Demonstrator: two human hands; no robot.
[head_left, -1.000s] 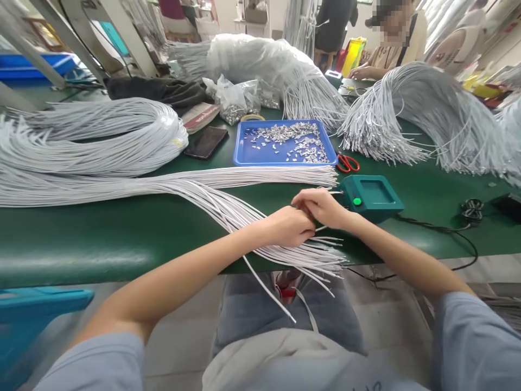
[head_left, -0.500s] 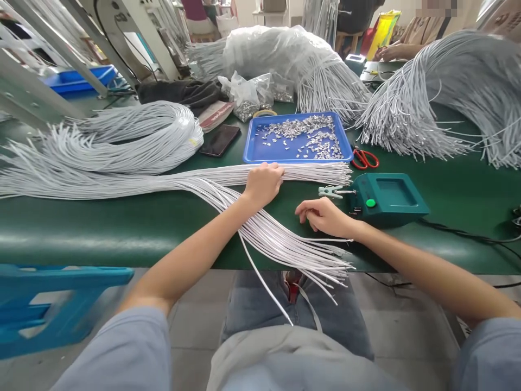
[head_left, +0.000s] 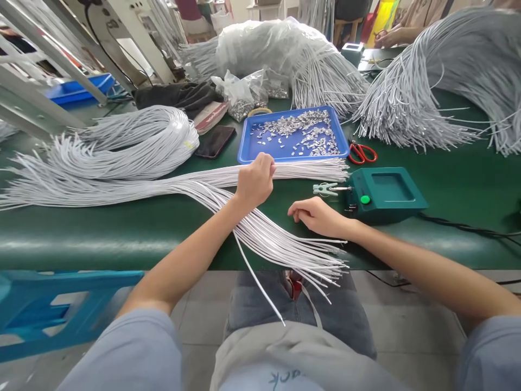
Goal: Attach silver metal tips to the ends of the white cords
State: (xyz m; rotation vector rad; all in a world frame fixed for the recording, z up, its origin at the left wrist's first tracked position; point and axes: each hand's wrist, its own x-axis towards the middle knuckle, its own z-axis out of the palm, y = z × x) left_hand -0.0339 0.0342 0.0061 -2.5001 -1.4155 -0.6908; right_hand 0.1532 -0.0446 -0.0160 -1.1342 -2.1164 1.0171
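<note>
My left hand [head_left: 256, 180] is closed over the upper strand of a white wire bundle [head_left: 309, 170], fingers pressed together; what is between the fingertips is hidden. A second strand of white wires [head_left: 277, 236] splits off under my left wrist and fans toward me past the table edge. One wire hangs apart from it, toward my lap. Just above this lower strand rests my right hand [head_left: 315, 215], fingers loosely bent, with nothing seen in it. Near its fingertips is a pale clip [head_left: 325, 189] on a green box [head_left: 386, 195] with a bright green button.
A blue tray [head_left: 260, 157] of small metal pieces lies beyond my left hand, with red-handled scissors [head_left: 363, 154] beside it. A phone [head_left: 215, 142], a coiled wire bundle [head_left: 163, 144] and big grey wire bundles [head_left: 407, 98] surround them. A co-worker's hand [head_left: 388, 38] shows far right.
The view has shifted slightly, so the table things sit a little further left and higher. My left hand has risen slightly over the upper strand; my right hand has hardly moved.
</note>
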